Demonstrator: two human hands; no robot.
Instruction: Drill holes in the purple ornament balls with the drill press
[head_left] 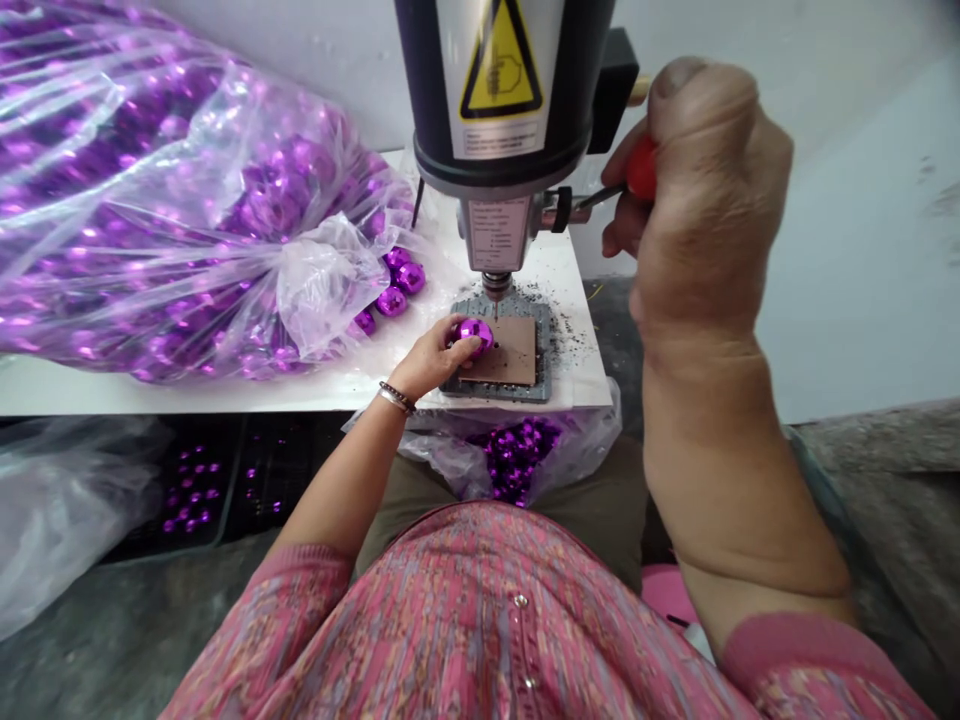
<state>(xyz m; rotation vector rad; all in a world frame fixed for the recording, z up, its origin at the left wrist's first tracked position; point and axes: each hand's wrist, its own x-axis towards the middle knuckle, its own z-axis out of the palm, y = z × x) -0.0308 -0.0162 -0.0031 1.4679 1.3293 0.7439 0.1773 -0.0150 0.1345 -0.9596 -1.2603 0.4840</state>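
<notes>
In the head view, taking the brown board (517, 365) as the centre of my clock, my left hand (429, 362) comes in from 9 o'clock, bracelets at the wrist, pinching a shiny purple ball (475, 338) between thumb and fingers. The ball is at the board's 10 o'clock side; I can't tell whether it touches the wood. Toward 12 o'clock, the drill bit (496, 309) points down just beside the ball, under the black and silver drill press (502, 180) with its yellow warning sign. My right hand (705, 190) is up at 2 o'clock, clenched round the red knob (643, 170) on the end of the press's lever (604, 195). The board lies on a grey base (545, 350) at the edge of the white table (300, 396), with dark shavings (574, 340) scattered from 1 to 3 o'clock. Out at 10 o'clock are some loose purple balls (409, 277), and beyond them a big clear bag (187, 200) full of more. At 6 o'clock an open plastic bag (577, 455) by my lap holds purple balls, and at 8 o'clock others lie in dark trays (232, 500) below the table.
</notes>
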